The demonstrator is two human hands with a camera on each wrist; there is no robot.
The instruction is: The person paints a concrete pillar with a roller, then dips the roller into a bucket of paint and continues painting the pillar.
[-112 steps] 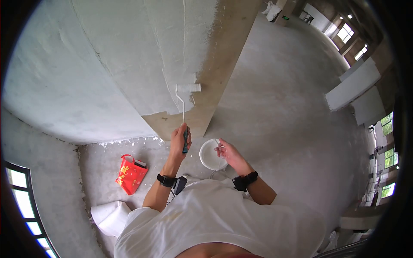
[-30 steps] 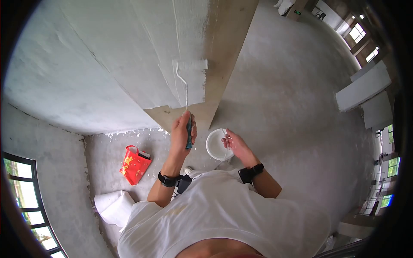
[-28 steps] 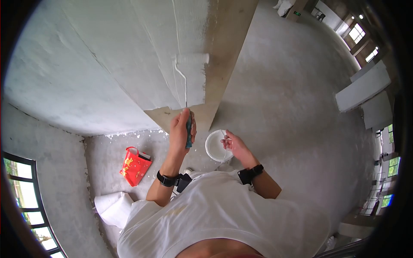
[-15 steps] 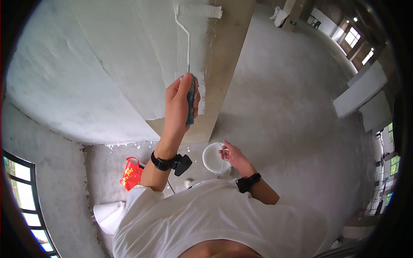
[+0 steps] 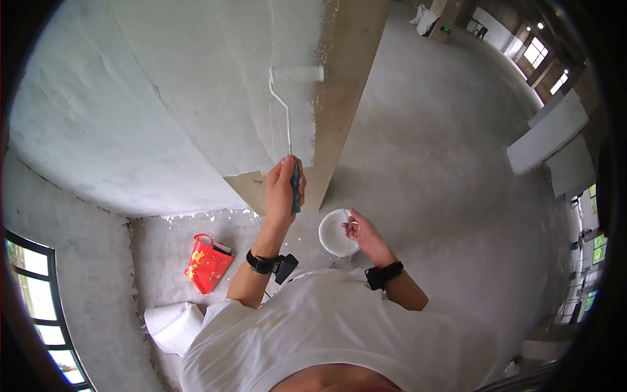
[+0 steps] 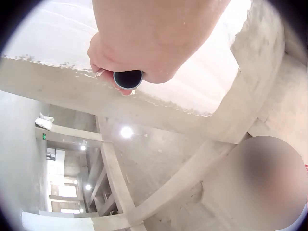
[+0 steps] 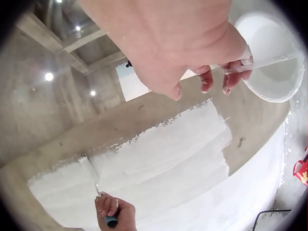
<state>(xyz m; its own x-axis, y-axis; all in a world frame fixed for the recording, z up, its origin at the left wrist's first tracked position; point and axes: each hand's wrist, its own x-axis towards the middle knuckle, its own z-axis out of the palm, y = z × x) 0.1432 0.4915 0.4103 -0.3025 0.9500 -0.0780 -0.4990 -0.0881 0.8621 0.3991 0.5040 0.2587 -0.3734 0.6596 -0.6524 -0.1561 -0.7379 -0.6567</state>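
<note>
In the head view my left hand (image 5: 282,193) grips the dark teal handle of a paint roller (image 5: 297,74). The white roller sleeve lies against the pillar face, just inside the right edge of its wet white coat (image 5: 228,85). The handle's hollow end (image 6: 128,80) pokes out below that hand in the left wrist view. My right hand (image 5: 366,238) holds a white bucket (image 5: 322,236) by its bail handle (image 7: 264,63), which runs across the curled fingers. Pale paint sits inside the bucket, and white smears mark the right fingertips (image 7: 227,90).
Bare brown strips (image 5: 353,72) border the coat along the pillar's right side and bottom. A red bag (image 5: 208,268) and a white roll (image 5: 173,328) lie on the floor at the left. Windows (image 5: 39,300) open in the left wall. Concrete floor (image 5: 444,196) stretches right.
The roller ran up the wall by half a second ago, then came back down with my left arm. The coat's lower right edge is fuller than earliest. The right hand keeps the bucket.
</note>
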